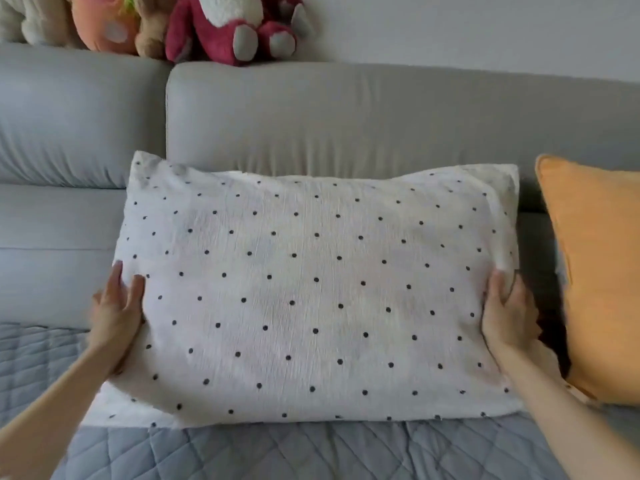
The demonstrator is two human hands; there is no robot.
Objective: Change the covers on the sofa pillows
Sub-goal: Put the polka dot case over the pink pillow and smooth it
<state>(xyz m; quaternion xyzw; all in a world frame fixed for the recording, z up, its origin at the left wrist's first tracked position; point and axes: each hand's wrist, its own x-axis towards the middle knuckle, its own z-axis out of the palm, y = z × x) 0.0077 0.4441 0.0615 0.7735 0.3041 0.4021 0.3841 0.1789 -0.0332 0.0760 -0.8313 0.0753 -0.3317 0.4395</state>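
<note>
Head view: a white pillow [311,292] with small dark dots stands on the quilted grey throw [242,452] of a grey sofa [346,116], its far edge leaning against the backrest. It fills the middle of the picture. The left hand [116,313] lies flat against the pillow's left edge, fingers straight and together, pressing the cloth; its palm is turned away. The right hand [507,317] holds the right edge, thumb on the front face and fingers wrapped behind the pillow, out of sight. Both forearms run out of the near edge of the frame. Just right of the pillow an orange cushion [599,278] stands upright, cut off by the right edge; a dark gap between the two hides what lies there. On top of the backrest, far left, sit plush toys [228,29], their upper parts cut off by the top edge and blurred. The pillow's opening or zip cannot be made out.
</note>
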